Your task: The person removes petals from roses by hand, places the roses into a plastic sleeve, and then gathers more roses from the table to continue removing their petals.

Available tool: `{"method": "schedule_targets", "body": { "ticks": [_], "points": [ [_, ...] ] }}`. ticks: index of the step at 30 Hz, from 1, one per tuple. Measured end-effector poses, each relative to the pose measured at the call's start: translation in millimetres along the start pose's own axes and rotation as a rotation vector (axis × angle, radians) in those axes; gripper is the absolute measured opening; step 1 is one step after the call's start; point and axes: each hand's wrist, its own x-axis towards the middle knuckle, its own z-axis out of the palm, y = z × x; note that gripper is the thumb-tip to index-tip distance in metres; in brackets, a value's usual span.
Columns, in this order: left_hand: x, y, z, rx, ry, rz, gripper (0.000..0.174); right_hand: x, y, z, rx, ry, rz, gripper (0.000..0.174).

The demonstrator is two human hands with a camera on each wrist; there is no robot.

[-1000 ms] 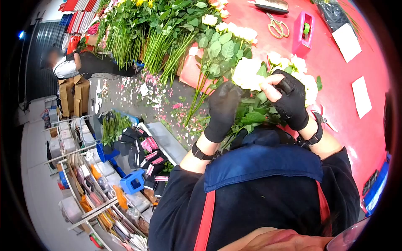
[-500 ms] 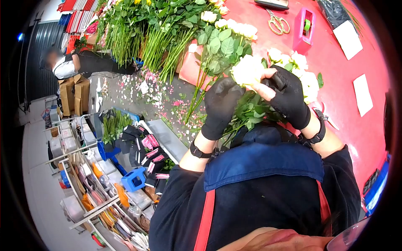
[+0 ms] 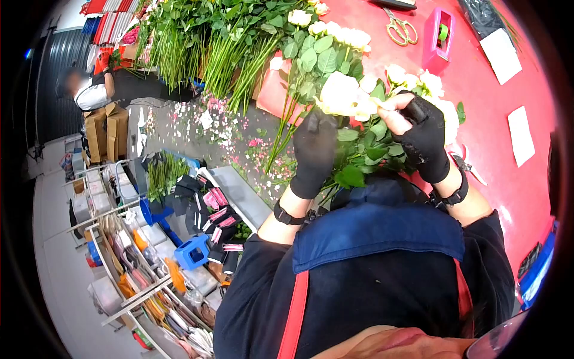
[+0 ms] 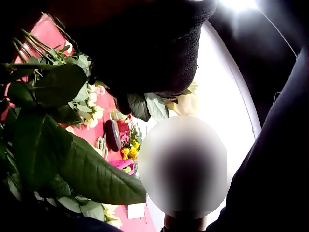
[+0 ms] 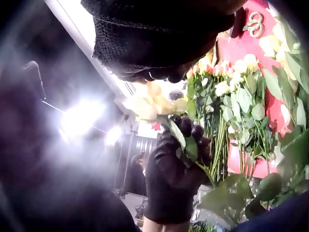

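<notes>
A cream-white rose [image 3: 339, 94] is held up over the table edge, its bloom also showing in the right wrist view. My left hand [image 3: 315, 149], in a black fingerless glove, grips its stem just under the head, with leaves poking out between the fingers in the right wrist view. At the bloom's right side, my right hand [image 3: 423, 136], gloved the same way, pinches an outer petal between bare thumb and finger. Leafy stems [image 3: 368, 152] lie below and between the hands. More white roses [image 3: 412, 81] sit behind the right hand.
Bunches of long green stems [image 3: 239, 66] line the table's left side. On the red table [image 3: 487, 137] are scissors [image 3: 402, 29], a pink tape dispenser [image 3: 439, 39], pruning shears [image 3: 469, 167] and white cards [image 3: 521, 136]. Petals litter the floor [image 3: 197, 128]; another person [image 3: 92, 96] is farther left.
The rose tips and shifts between the frames, first lower left, now slightly up and left. My right fingers move off the bloom and return to its right edge. The left hand keeps its grip.
</notes>
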Motion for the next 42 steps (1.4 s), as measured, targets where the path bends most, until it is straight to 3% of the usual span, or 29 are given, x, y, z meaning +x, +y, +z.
{"method": "schedule_targets", "body": {
  "ticks": [3,4,5,7,8,9,11,12,16,20,23,26,31,37,39,42],
  "points": [
    [2.2,14.1,-1.3,-0.059,0.009,-0.061,0.025,-0.1,-4.3,-13.1,-0.053,-0.093,0.068,0.010],
    [5.2,13.7,-7.7,-0.043,-0.046,-0.110,0.029,3.5,-3.8,-18.0,-0.071,-0.255,-0.027,0.016],
    [6.7,15.1,-12.6,0.044,-0.083,-0.037,0.028,7.1,-8.8,-19.8,-0.149,-0.436,-0.227,0.013],
    [8.1,17.7,-16.6,0.149,-0.140,0.038,0.026,8.1,-17.8,-17.7,-0.142,-0.472,-0.128,0.017],
    [8.4,16.7,-17.1,0.167,-0.158,0.041,0.026,9.9,-21.4,-15.7,-0.131,-0.360,-0.070,0.017],
    [8.7,15.6,-17.8,0.185,-0.176,0.045,0.026,17.9,-10.4,-18.3,-0.149,-0.277,-0.173,0.014],
    [7.2,17.6,-16.5,0.033,-0.206,-0.118,0.023,20.8,-23.1,-14.3,-0.213,-0.183,-0.167,0.011],
    [4.2,18.7,-7.0,-0.039,-0.107,-0.157,0.017,24.7,-23.6,-15.5,-0.248,-0.225,-0.274,0.009],
    [3.5,14.1,-2.4,0.045,-0.111,-0.151,0.016,26.7,-11.1,3.6,-0.265,-0.205,-0.430,0.015],
    [2.6,8.6,-3.8,-0.004,-0.137,-0.206,0.016,21.0,-8.4,2.3,-0.366,-0.194,-0.143,0.016],
    [3.0,9.6,-1.8,-0.002,-0.130,-0.207,0.016,21.6,-0.6,2.5,-0.310,-0.183,-0.200,0.014],
    [5.4,15.7,-0.6,0.058,-0.106,-0.228,0.016,23.6,4.4,-1.4,-0.435,-0.216,-0.314,0.014],
    [6.6,7.6,-4.1,-0.026,-0.115,-0.284,0.016,22.7,3.9,14.2,-0.343,-0.100,-0.243,0.012],
    [9.1,-3.7,-6.9,0.086,-0.094,-0.157,0.018,22.5,12.5,12.9,-0.440,-0.087,-0.352,0.010],
    [11.5,-15.3,-10.3,0.305,-0.119,0.030,0.019,21.3,14.8,12.3,-0.476,-0.088,-0.381,0.010],
    [14.6,5.9,-4.5,0.219,-0.170,0.001,0.022,21.1,15.6,13.6,-0.401,-0.067,-0.318,0.010]
  ]
}}
